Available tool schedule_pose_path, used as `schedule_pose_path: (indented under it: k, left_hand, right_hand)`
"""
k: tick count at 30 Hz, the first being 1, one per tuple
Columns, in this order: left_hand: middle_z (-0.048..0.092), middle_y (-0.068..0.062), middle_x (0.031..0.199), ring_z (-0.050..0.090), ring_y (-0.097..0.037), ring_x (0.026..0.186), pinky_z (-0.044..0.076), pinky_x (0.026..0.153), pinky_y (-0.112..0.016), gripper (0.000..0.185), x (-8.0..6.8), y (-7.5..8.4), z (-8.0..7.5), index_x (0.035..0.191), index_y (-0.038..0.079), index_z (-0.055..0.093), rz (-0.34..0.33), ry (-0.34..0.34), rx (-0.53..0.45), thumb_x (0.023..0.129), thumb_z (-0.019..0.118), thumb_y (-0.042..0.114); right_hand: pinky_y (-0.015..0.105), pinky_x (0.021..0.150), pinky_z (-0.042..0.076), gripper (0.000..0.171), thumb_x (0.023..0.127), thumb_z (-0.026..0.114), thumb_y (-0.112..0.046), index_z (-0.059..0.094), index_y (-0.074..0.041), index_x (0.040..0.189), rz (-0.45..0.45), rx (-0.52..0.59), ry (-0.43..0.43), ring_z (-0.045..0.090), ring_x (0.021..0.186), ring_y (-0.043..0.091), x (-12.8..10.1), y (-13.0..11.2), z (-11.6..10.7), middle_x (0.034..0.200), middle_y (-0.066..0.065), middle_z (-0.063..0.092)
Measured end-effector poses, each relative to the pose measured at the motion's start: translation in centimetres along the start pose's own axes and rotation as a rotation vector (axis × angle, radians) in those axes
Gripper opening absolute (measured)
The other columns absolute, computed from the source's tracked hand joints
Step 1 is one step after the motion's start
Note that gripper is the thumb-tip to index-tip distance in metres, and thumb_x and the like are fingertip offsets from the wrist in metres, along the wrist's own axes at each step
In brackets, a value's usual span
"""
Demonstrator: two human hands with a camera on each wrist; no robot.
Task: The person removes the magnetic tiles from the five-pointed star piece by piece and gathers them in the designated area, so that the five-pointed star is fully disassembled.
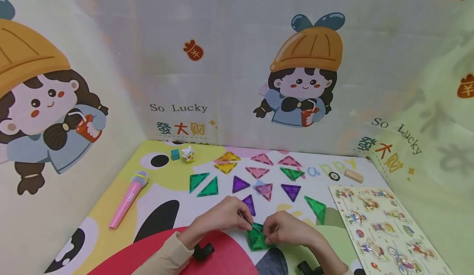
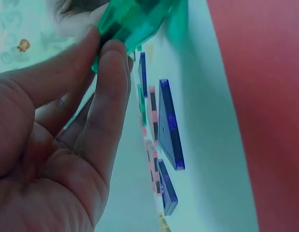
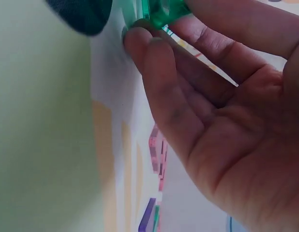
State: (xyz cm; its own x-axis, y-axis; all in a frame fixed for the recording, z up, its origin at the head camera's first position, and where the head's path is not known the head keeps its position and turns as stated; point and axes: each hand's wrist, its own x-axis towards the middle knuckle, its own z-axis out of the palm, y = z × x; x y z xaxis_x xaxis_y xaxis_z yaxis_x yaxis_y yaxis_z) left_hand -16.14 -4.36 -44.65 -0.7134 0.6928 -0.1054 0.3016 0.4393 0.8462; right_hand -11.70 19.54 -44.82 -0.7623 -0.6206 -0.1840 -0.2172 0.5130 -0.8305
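Note:
Green translucent magnetic tiles (image 1: pixel 256 243), apparently more than one joined together, are between my two hands near the table's front. My left hand (image 1: pixel 226 216) pinches their left edge between thumb and fingertips; the left wrist view shows the green piece (image 2: pixel 135 24) tilted above the table. From the other side my right hand (image 1: pixel 288 228) grips them with thumb and curled fingers, which hide part of them. Only a bit of the green tile (image 3: pixel 164 12) shows in the right wrist view. Just beyond the hands lies a purple triangle tile (image 1: pixel 249 204).
Loose triangle tiles lie beyond the hands: purple (image 1: pixel 240 184), pink (image 1: pixel 264 190), yellow (image 1: pixel 226 167) and green (image 1: pixel 316 209). A pink toy microphone (image 1: pixel 129 199) is at left. A sticker sheet (image 1: pixel 385 225), wooden block (image 1: pixel 354 175) and black ring (image 1: pixel 334 176) lie right. A small figurine (image 1: pixel 188 154) stands behind.

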Motion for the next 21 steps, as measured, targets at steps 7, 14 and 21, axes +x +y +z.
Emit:
schedule_pose_path:
  k: [7, 14, 21]
  left_hand:
    - [0.071, 0.009, 0.071, 0.065, -0.005, 0.065, 0.049, 0.059, -0.018, 0.009, 0.1, -0.2, 0.0, 0.079, 0.018, 0.078, -0.002, 0.004, 0.04, 0.088, 0.075, 0.021]
    - [0.07, 0.012, 0.073, 0.058, -0.002, 0.069, 0.046, 0.062, -0.019, 0.007, 0.1, -0.5, 0.1, 0.08, 0.019, 0.077, -0.012, 0.017, 0.083, 0.086, 0.077, 0.016]
    - [0.071, 0.013, 0.075, 0.061, -0.003, 0.073, 0.05, 0.066, -0.02, 0.005, 0.2, -0.6, 0.2, 0.083, 0.021, 0.078, -0.019, -0.002, 0.068, 0.086, 0.077, 0.017]
  right_hand:
    - [0.02, 0.065, 0.049, 0.008, 0.078, 0.075, -0.005, 0.067, -0.005, 0.077, -0.035, 0.041, -0.072, 0.057, 0.072, -0.001, 0.0, 0.6, -0.3, 0.083, -0.007, 0.065]
    - [0.018, 0.064, 0.048, 0.019, 0.074, 0.056, 0.013, 0.067, -0.002, 0.078, -0.078, 0.059, -0.127, 0.059, 0.078, 0.0, -0.5, 0.9, -1.0, 0.092, 0.007, 0.073]
    - [0.017, 0.061, 0.044, 0.019, 0.081, 0.061, 0.007, 0.072, -0.008, 0.076, -0.029, -0.06, -0.027, 0.052, 0.065, -0.003, -1.7, 1.1, -2.0, 0.073, -0.003, 0.068]
